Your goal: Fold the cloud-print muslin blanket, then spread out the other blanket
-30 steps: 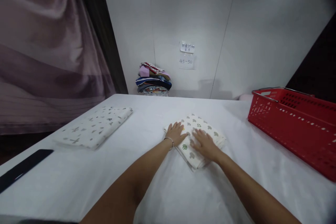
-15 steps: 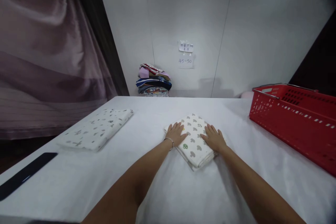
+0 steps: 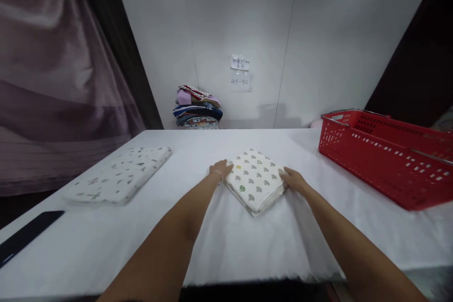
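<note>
The cloth (image 3: 254, 179) lies folded into a flat, multi-layer square on the white table (image 3: 215, 255), between the two hands and set cornerwise to the person. Its top face carries grey mushroom prints, plus one green and one yellow print. The layered edges are visible along the near sides.

The left hand (image 3: 221, 169) is at the left corner of the cloth, with the thumb reaching over the top face. The right hand (image 3: 293, 179) is at the opposite corner, its digits touching the edge. The two hands are apart from each other—one per side. Whether either hand is clamped on the cloth cannot be told; the undersides of both corners are hidden. A thin bracelet (image 3: 218, 174) encircles the left wrist.

The second cloth (image 3: 120, 174) lies folded flat on the left part of the table, well apart from the hands. A black slab (image 3: 28, 236) lies nearer the person, at the left table edge.

The red basket (image 3: 382, 160) stands on the right part of the table, beyond the right hand and not touching it. Beyond the far table edge—left of two paper signs (image 3: 240, 73) on the wall (image 3: 237, 9)—is a fabric stack (image 3: 198, 108).
</note>
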### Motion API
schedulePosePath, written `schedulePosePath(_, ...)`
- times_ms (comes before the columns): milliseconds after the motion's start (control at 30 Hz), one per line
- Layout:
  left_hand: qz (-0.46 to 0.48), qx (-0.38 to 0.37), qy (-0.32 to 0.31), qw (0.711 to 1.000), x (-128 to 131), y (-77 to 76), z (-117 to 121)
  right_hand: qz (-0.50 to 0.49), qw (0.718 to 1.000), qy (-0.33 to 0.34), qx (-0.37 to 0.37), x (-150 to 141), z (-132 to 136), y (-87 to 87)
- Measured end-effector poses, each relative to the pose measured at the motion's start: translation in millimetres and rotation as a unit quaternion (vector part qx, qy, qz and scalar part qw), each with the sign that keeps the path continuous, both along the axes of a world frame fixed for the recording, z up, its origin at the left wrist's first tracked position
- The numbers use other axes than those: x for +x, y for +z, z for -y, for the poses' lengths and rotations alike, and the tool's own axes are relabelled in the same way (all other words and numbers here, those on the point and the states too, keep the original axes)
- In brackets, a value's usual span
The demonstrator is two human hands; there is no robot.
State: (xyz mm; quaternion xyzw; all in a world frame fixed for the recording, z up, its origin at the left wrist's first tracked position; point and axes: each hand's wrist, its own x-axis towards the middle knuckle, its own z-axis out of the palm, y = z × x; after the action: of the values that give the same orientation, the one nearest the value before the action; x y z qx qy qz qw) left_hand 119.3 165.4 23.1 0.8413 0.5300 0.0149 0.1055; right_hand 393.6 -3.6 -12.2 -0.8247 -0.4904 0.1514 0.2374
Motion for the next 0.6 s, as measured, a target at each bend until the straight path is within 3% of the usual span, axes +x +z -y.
schedulePosePath(167, -0.01, 0.01, 0.014, 1.0, -17, -1.6, 13, -0.038, 0.999, 0.006, 0.023, -5, -10, -1.0)
schedulePosePath(367, 0.005, -0.005, 0.058, 0.998, -67, -6.7, 62, -0.127, 0.988, 0.031, 0.081, -21, -30, 1.0)
schedulePosePath(500, 0.019, -0.027, 0.077, 0.996, -96, -8.0, 97, -0.154, 0.982, -0.002, 0.114, -30, -30, 2.7)
schedulePosePath(600, 0.01, 0.011, 0.07, 0.997, -98, -4.3, 108, -0.145, 0.979, -0.05, 0.134, -40, -14, 6.7)
